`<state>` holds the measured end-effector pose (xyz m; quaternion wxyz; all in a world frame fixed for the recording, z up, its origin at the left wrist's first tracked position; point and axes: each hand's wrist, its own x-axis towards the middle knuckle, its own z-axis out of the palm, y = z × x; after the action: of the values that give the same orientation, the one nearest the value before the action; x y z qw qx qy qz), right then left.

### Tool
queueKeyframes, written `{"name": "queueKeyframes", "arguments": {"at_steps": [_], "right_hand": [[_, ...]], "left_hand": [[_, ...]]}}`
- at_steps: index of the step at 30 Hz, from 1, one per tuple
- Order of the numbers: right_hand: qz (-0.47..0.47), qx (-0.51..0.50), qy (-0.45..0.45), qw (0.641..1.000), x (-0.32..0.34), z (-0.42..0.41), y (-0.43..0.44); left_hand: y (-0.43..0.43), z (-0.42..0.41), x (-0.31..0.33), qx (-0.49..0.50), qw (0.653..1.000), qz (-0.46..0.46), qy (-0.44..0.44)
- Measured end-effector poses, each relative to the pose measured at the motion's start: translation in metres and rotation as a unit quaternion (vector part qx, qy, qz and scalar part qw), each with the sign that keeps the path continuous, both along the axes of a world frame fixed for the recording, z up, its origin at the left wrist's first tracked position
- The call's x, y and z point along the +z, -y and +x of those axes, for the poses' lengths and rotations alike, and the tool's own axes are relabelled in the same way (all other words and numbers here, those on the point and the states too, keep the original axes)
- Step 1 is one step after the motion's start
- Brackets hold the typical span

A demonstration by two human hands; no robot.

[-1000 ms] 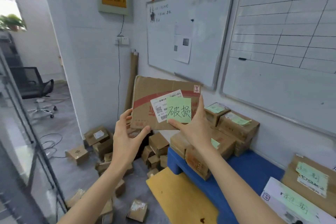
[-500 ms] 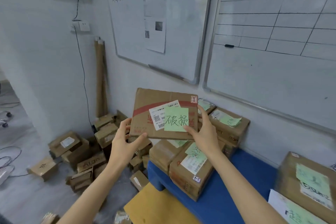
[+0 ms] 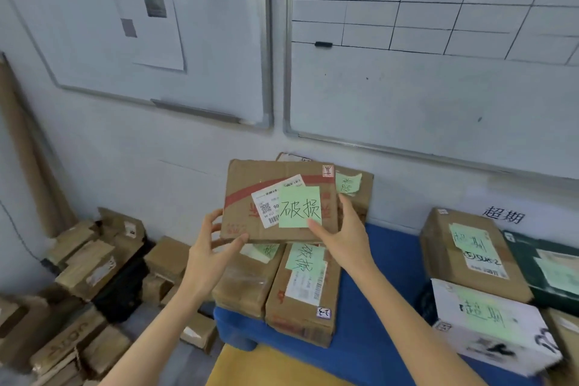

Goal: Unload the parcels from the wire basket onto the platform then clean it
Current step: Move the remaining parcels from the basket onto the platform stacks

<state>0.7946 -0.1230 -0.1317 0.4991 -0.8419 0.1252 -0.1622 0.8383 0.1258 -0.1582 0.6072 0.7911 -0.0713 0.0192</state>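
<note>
A flat brown cardboard parcel [image 3: 250,197] with a white shipping label and a green handwritten note is held between both hands. My left hand [image 3: 210,254] grips its lower left corner. My right hand [image 3: 344,235] grips its right edge, thumb on the green note. The parcel hovers just above a stack of brown parcels [image 3: 300,298] lying on the blue platform [image 3: 376,338]. No wire basket is in view.
More parcels with green notes [image 3: 466,257] and a white box [image 3: 488,326] sit on the platform's right. Loose cartons [image 3: 84,263] are piled on the floor at left. A yellow board [image 3: 250,367] lies in front. Whiteboards [image 3: 407,72] hang on the wall behind.
The parcel has come down and forward toward the stack on the blue platform, still held by both hands. The view has swung right and downward.
</note>
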Motion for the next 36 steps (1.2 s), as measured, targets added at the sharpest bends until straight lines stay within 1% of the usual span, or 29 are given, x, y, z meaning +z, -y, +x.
{"name": "queueKeyframes", "arguments": {"at_steps": [6, 11, 14, 17, 22, 26, 31, 36], "right_hand": [[0.108, -0.001, -0.030, 0.994, -0.017, 0.001, -0.010], [0.149, -0.035, -0.028, 0.988, -0.026, -0.005, -0.018], [0.182, -0.061, -0.031, 0.981, -0.030, -0.014, -0.019], [0.203, -0.089, -0.041, 0.974, -0.036, -0.027, -0.014], [0.198, -0.147, -0.055, 0.968, -0.040, -0.044, 0.001], [0.186, -0.178, -0.085, 0.962, -0.045, -0.051, 0.014], [0.200, -0.197, -0.108, 0.954, -0.057, -0.054, 0.018], [0.201, -0.207, -0.125, 0.949, -0.063, -0.048, 0.023]], "left_hand": [[-0.016, 0.022, -0.008, -0.058, 0.998, 0.001, -0.014], [-0.023, 0.035, -0.013, -0.098, 0.995, 0.022, -0.006], [-0.029, 0.043, -0.018, -0.130, 0.989, 0.064, 0.021], [-0.032, 0.049, -0.023, -0.138, 0.982, 0.117, 0.059], [-0.032, 0.053, -0.028, -0.152, 0.968, 0.172, 0.099], [-0.027, 0.053, -0.033, -0.160, 0.965, 0.175, 0.111], [-0.023, 0.053, -0.041, -0.178, 0.957, 0.181, 0.140], [-0.020, 0.057, -0.044, -0.179, 0.944, 0.220, 0.170]]}}
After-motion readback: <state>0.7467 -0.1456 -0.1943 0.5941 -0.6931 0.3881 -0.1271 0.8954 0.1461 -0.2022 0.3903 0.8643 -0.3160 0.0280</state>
